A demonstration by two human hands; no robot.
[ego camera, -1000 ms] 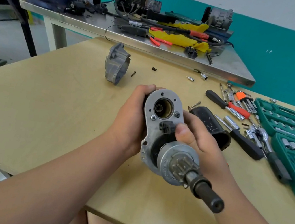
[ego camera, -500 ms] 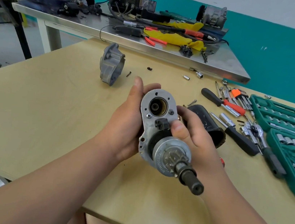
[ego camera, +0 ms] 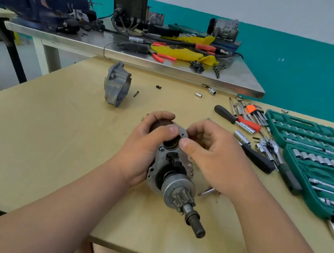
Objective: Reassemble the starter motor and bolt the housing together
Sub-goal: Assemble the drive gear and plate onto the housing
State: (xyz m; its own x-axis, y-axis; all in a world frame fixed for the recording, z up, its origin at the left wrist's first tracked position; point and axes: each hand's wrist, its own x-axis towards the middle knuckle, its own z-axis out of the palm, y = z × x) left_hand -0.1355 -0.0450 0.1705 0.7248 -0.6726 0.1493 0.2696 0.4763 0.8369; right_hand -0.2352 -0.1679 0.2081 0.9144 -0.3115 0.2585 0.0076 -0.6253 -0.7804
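Left hand (ego camera: 143,151) and right hand (ego camera: 215,161) fingers gripping starter motor (ego camera: 176,190) (top hidden), grey housing (ego camera: 116,85) beyond

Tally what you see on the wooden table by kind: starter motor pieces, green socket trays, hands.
Starter motor pieces: 2, the assembly in hand and the grey housing.
Green socket trays: 2, far tray, near tray.
Hands: 2, left hand, right hand.
Total: 6.
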